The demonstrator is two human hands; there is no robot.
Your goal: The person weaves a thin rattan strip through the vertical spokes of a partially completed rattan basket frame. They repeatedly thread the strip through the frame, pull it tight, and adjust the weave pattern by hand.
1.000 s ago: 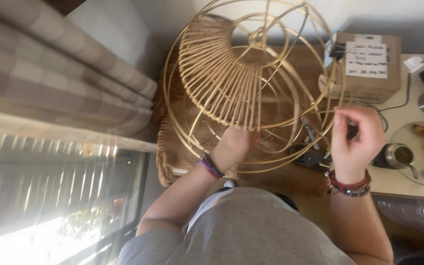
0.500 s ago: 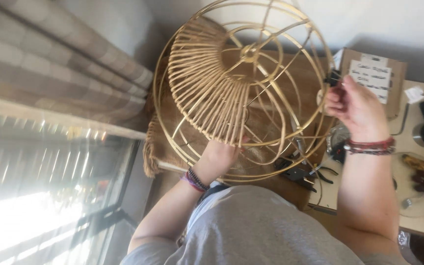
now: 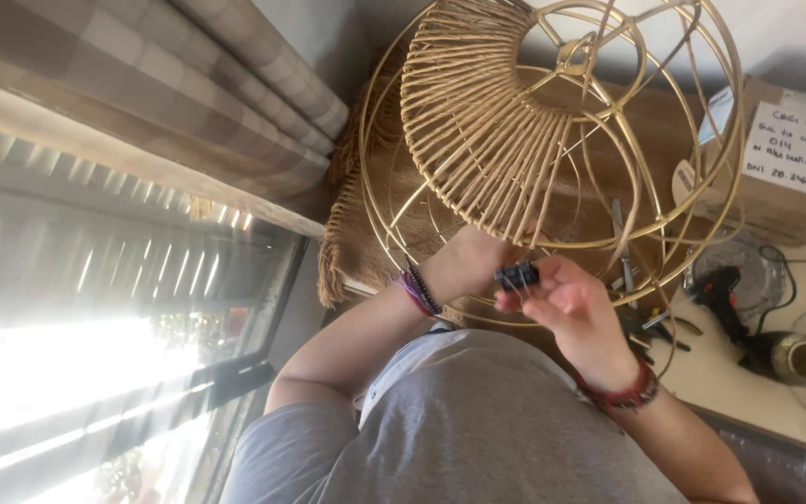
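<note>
A large round wire frame of gold metal stands before me, with pale rattan reeds woven across its left part. My left hand grips the frame's lower rim where the reeds end. Close beside it, my right hand pinches a small black binder clip between the fingers, just below the lower rim. Both wrists wear bead bracelets.
A brown fringed cloth lies under the frame. A cardboard box with a white label stands at the right. A black glue gun, pliers and a metal cup lie on the white table. A checked curtain hangs left.
My right hand has come down from the frame's right side, near the box, to the lower rim next to my left hand, now with the black clip in it.
</note>
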